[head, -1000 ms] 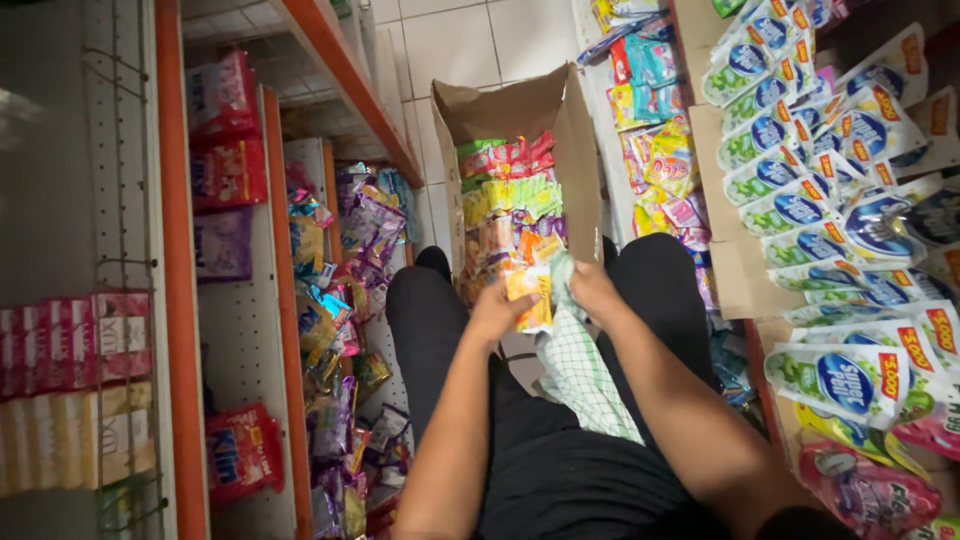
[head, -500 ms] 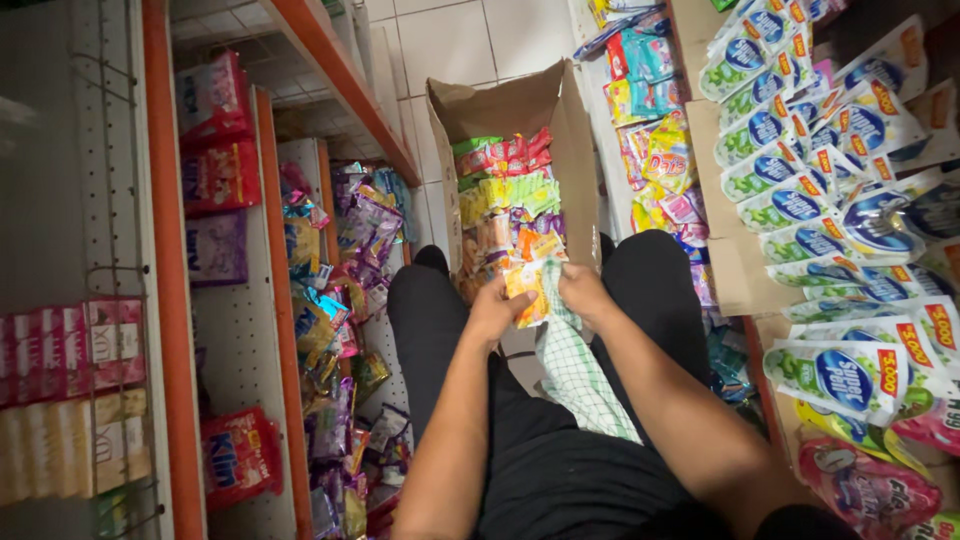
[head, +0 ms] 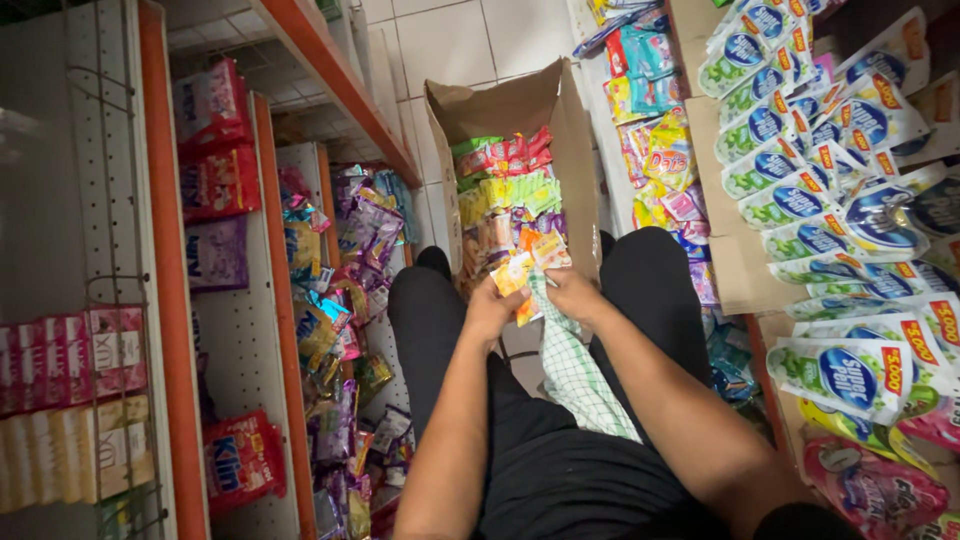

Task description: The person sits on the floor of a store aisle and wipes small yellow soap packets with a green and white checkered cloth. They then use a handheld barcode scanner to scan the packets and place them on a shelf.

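I sit in a narrow shop aisle with my knees apart, in black trousers. Both hands meet over a bunch of small orange and yellow sachets (head: 527, 270). My left hand (head: 490, 312) grips them from the left and my right hand (head: 573, 293) from the right. Just beyond them stands an open cardboard box (head: 575, 150) packed with rows of green, red, yellow and orange sachet strips. A green and white checked cloth (head: 575, 370) hangs down between my legs, under my right hand.
Orange-framed shelves (head: 280, 290) on the left hold pink and red packets and hanging sachets. On the right, rows of white and green pouches (head: 840, 370) and more coloured packets crowd the rack. White floor tiles (head: 440, 50) show behind the box.
My hands and the sachets have shifted slightly, staying close to the front of the box. The grip is the same.
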